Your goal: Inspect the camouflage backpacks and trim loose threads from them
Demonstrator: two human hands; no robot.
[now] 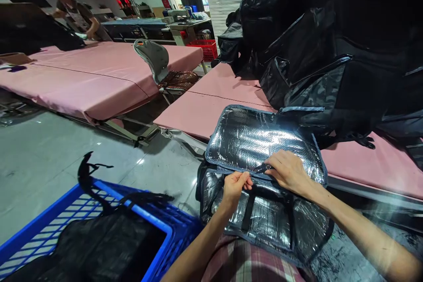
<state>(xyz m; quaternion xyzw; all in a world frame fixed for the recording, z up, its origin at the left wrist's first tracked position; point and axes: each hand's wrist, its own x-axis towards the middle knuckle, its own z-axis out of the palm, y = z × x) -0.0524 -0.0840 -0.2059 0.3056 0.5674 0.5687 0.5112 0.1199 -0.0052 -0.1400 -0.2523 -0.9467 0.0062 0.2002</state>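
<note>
An insulated bag (251,141) with a silver foil lining lies turned inside out over the near edge of a pink table (211,105) and onto my lap. My left hand (235,186) is closed, pinching the bag's grey rim near its middle. My right hand (288,171) is closed too, gripping a short black strap (262,168) at the same rim, just right of the left hand. A black webbing strap (247,211) runs down the foil inside the bag below my hands.
A heap of dark finished bags (317,53) fills the table's right side. A blue plastic crate (99,229) with black material stands at my lower left. A second pink table (99,70), a grey chair (155,59) and a person (74,11) are farther left.
</note>
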